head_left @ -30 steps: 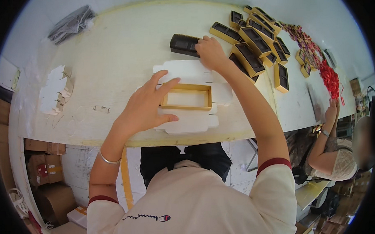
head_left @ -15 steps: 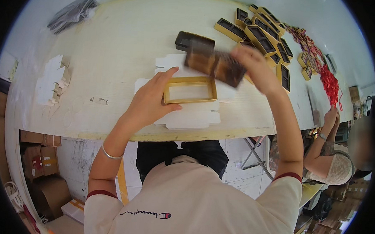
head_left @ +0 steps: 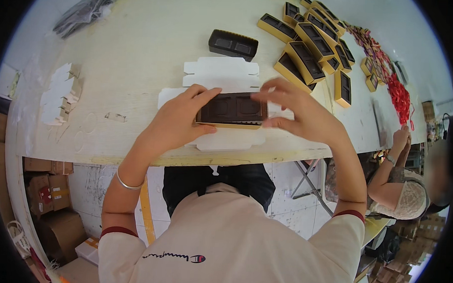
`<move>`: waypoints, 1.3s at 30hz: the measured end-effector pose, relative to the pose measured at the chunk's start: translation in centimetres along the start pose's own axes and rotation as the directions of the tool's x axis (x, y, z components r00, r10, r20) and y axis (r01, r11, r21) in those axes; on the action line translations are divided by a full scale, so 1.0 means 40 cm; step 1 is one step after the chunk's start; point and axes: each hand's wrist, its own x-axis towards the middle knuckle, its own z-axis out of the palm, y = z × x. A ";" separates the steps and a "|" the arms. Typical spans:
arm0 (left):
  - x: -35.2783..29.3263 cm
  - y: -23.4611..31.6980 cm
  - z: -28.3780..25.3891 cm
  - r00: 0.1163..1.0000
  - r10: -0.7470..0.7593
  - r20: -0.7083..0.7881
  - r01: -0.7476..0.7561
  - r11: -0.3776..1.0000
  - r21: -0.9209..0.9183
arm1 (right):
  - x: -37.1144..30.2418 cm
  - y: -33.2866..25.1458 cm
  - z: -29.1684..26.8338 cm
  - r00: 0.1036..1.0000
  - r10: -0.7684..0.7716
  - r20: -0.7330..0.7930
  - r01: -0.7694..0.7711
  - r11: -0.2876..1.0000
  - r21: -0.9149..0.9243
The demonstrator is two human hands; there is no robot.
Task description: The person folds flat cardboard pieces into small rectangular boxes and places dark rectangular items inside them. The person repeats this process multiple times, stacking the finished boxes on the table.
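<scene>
A dark brown plastic tray with two square hollows (head_left: 232, 108) sits inside a gold-edged box frame (head_left: 229, 125) in front of me. My left hand (head_left: 180, 112) grips the left end of the box, thumb along the near side and fingers at the far side. At the right end hovers my right hand (head_left: 300, 109), fingers curled but apart, fingertips at the tray's edge. Beneath the box lie flat white die-cut cartons (head_left: 221, 66). Another dark tray (head_left: 233, 44) rests on the table just beyond them.
Gold boxes with dark trays (head_left: 304, 62) are piled at the far right. Past them lie red ribbons (head_left: 398, 102) and a person's hands (head_left: 401, 137). Folded white cartons (head_left: 61, 96) stand at left, with a stack of dark trays in plastic (head_left: 84, 13) behind.
The brown tray, held up in my right hand before, now lies in the gold box. My right hand has come down to the box's right end, its fingers loosened. My left hand stays on the box.
</scene>
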 end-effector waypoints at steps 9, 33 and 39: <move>0.016 0.009 0.028 0.997 0.067 -0.035 -0.057 0.969 0.242 | -0.018 -0.005 0.067 0.958 -0.286 0.013 0.286 0.950 -0.129; -0.002 0.021 0.056 0.977 0.212 0.027 -0.202 0.875 0.439 | -0.072 -0.057 0.200 0.983 -0.166 -0.083 0.108 0.874 -0.473; 0.005 -0.007 -0.007 0.935 0.309 -0.175 -0.291 0.949 0.121 | -0.073 -0.061 0.216 0.953 -0.091 -0.288 -0.001 0.952 -0.306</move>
